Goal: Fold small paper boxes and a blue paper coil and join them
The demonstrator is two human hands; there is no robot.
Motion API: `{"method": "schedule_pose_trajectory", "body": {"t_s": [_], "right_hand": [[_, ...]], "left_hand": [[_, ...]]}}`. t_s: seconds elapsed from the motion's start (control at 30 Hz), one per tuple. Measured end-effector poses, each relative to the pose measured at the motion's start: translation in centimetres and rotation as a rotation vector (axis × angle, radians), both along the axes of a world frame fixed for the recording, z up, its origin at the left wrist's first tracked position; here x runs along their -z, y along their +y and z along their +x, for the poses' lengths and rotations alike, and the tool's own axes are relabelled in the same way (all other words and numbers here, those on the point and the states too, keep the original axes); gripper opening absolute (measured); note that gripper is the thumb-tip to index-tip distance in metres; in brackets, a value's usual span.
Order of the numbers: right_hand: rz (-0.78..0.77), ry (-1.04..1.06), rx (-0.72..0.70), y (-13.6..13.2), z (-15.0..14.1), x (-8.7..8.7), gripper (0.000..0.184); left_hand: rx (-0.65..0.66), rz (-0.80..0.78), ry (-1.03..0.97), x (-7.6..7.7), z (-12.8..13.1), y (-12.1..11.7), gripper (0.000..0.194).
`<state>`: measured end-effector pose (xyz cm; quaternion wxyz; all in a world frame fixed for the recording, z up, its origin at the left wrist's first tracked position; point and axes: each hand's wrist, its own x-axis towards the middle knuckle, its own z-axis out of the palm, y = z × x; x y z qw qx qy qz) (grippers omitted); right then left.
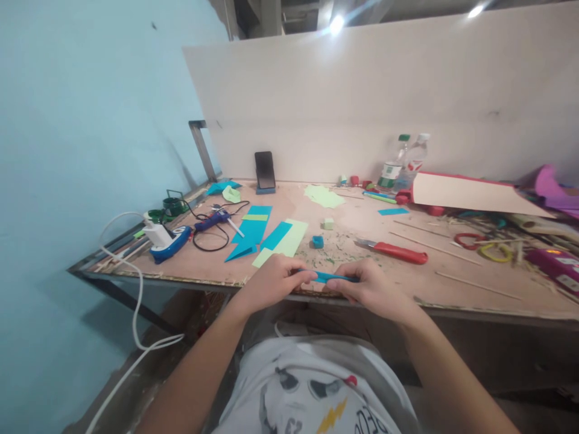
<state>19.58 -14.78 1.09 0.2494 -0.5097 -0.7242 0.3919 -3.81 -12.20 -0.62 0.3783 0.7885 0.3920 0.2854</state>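
Both hands meet at the near edge of the table around a narrow blue paper strip [323, 276]. My left hand [277, 278] pinches its left end, and my right hand [364, 283] grips its right end; fingers cover both ends. Just beyond the strip sit a small blue paper cube [318, 242] and a pale green cube [328, 223]. Sheets of blue paper [256, 226] and light green paper [292, 241] lie ahead of my left hand. A red-handled utility knife [398, 252] rests beyond my right hand.
At left are a blue glue gun [212, 220], a power strip [170, 244] and its white cable [139, 301]. A phone [265, 170] stands at the back. Bottles [391, 172], thin sticks [434, 248], scissors [470, 241] and a cream board [470, 193] occupy the right side.
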Motion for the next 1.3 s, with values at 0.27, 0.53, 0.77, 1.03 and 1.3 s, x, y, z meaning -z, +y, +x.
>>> {"method": "schedule_pose_trajectory", "body": {"t_s": [0.27, 0.53, 0.77, 1.03, 1.3], "right_hand": [[0.019, -0.001, -0.018, 0.1, 0.2, 0.0, 0.044], [-0.013, 0.021, -0.003, 0.3, 0.6, -0.5, 0.045], [-0.026, 0.067, 0.011, 0.4, 1.0, 0.2, 0.053], [-0.067, 0.127, 0.105, 0.6, 1.2, 0.3, 0.056], [-0.071, 0.277, 0.171, 0.7, 1.0, 1.1, 0.054]], "left_hand": [[-0.013, 0.043, 0.022, 0.3, -0.1, 0.2, 0.037], [-0.073, -0.057, -0.058, 0.2, -0.5, 0.1, 0.041], [-0.104, -0.070, -0.066, -0.2, -0.8, -0.2, 0.042], [-0.131, -0.051, -0.096, 0.1, -1.1, 0.2, 0.044], [-0.121, -0.033, -0.117, 0.0, -0.7, 0.1, 0.045]]}}
